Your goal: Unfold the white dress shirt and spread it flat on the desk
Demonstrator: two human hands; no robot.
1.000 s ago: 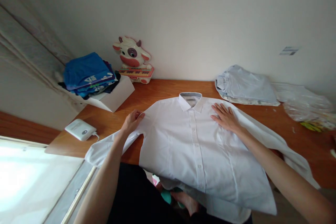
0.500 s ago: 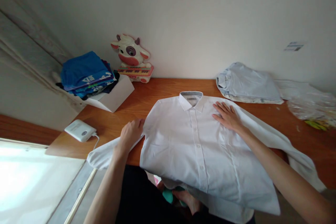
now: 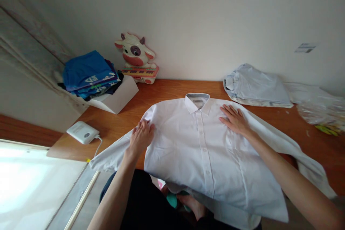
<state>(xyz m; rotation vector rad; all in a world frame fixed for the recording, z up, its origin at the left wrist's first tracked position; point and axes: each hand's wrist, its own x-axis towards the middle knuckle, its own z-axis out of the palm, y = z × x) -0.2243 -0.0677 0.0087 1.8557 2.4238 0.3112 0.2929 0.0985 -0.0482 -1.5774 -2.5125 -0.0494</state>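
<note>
A white button-up shirt (image 3: pixel 199 151) lies face up on the wooden table (image 3: pixel 167 91), collar toward the wall, its hem hanging over the near edge. My left hand (image 3: pixel 141 137) rests flat on the shirt's left shoulder where the sleeve joins, fingers spread. Pressed flat on the upper right chest beside the collar is my right hand (image 3: pixel 235 119), fingers apart. Both sleeves trail off to the sides, the left one draping over the table edge.
A folded pale blue garment (image 3: pixel 256 86) lies at the back right, with crumpled clear plastic (image 3: pixel 320 109) beyond it. At back left a white box (image 3: pixel 117 97) carries a stack of blue clothes (image 3: pixel 87 73). A cow-shaped toy keyboard (image 3: pixel 136 59) stands by the wall. A white charger (image 3: pixel 82 132) sits at the left edge.
My left hand has moved from the sleeve's edge to the right and now lies flat on the shirt's shoulder. My right hand has stayed in place.
</note>
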